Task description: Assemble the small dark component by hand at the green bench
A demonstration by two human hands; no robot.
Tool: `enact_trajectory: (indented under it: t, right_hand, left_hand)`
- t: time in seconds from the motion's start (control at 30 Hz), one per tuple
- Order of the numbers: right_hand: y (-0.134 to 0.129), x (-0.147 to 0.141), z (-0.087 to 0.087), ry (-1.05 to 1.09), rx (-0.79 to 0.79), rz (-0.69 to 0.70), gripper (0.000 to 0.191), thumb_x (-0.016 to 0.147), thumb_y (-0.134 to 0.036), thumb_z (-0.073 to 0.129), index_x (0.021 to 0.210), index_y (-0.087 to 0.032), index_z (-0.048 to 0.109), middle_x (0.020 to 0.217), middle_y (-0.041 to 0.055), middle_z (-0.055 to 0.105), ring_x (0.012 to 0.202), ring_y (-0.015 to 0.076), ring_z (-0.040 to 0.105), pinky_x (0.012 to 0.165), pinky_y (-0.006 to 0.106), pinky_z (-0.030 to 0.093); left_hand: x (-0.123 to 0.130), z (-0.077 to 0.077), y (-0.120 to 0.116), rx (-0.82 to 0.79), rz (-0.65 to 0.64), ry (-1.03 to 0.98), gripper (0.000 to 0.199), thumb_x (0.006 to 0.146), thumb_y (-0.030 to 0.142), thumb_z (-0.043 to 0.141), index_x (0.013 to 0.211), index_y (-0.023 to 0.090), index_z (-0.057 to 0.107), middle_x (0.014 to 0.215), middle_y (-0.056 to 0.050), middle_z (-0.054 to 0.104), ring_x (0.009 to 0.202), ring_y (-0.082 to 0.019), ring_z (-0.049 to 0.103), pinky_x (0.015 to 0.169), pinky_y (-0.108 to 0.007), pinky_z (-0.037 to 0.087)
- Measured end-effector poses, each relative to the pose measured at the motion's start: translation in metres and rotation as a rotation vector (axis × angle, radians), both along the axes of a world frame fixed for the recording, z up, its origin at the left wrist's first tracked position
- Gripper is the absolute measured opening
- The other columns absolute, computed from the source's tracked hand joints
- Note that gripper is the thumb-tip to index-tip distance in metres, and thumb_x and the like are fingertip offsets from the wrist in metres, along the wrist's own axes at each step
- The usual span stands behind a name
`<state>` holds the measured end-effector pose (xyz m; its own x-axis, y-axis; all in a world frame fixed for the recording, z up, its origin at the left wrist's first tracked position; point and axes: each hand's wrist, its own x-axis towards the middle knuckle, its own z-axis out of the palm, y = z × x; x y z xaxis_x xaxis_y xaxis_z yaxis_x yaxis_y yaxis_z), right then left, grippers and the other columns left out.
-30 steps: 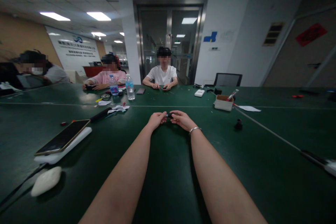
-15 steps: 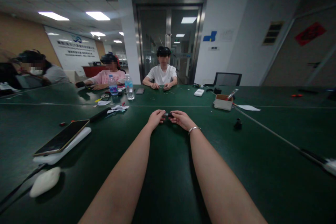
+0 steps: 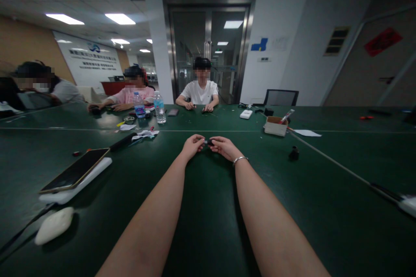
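Note:
Between my two hands, just above the dark green table [image 3: 211,207], is a small dark object with a light, metal-looking end [image 3: 208,142]; its kind is too small to make out. My left hand [image 3: 194,146] pinches the light end from the left. The fingertips of my right hand [image 3: 223,146] close on the dark end from the right, and a silver bracelet [image 3: 240,160] sits at that wrist. Both forearms reach forward from the near edge.
A phone [image 3: 78,169] lies on a white slab at left, near a white rounded object [image 3: 54,226]. Two water bottles [image 3: 159,107] stand farther back. A small open box [image 3: 275,126] and a black part [image 3: 294,152] are at right. A person in white [image 3: 201,91] sits opposite.
My hands stay almost in place, still holding the small object. The view has shifted very slightly. Across the table, the seated people's hands have moved a little.

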<state>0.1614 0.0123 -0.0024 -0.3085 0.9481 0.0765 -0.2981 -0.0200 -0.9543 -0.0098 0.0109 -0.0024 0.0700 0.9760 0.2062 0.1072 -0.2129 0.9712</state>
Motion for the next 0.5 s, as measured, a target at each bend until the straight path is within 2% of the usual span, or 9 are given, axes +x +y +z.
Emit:
enact_trajectory:
  t: [0.17,0.4,0.5]
  right_hand:
    - [0.0006,0.0001,-0.0001,-0.001,-0.001,-0.005,0.013,0.079,-0.005,0.058,0.091,-0.011,0.061,0.070,0.0054,0.067,0.056,0.0091,0.064,0.055,0.018,0.053]
    - [-0.0002,-0.0008,0.0009,0.018,-0.031,-0.029,0.013,0.078,-0.005,0.060,0.088,-0.012,0.060,0.070,0.0050,0.067,0.056,0.0104,0.065,0.057,0.020,0.054]
    - [-0.0008,-0.0007,0.0011,0.021,-0.027,-0.038,0.013,0.078,-0.005,0.060,0.088,-0.012,0.060,0.069,0.0044,0.067,0.057,0.0104,0.065,0.057,0.020,0.054]
  left_hand:
    - [0.0002,-0.0011,0.0021,-0.002,-0.024,0.004,0.026,0.073,0.039,0.060,0.082,0.014,0.058,0.061,-0.001,0.057,0.050,-0.007,0.051,0.048,-0.018,0.040]
    - [0.0015,0.0038,-0.0033,-0.038,-0.003,0.016,0.028,0.067,0.033,0.067,0.085,0.014,0.061,0.075,-0.005,0.063,0.061,-0.009,0.055,0.051,-0.018,0.041]
    - [0.0003,0.0033,-0.0029,-0.031,-0.011,0.024,0.029,0.066,0.034,0.068,0.086,0.013,0.062,0.075,-0.005,0.064,0.061,-0.009,0.055,0.052,-0.020,0.042]
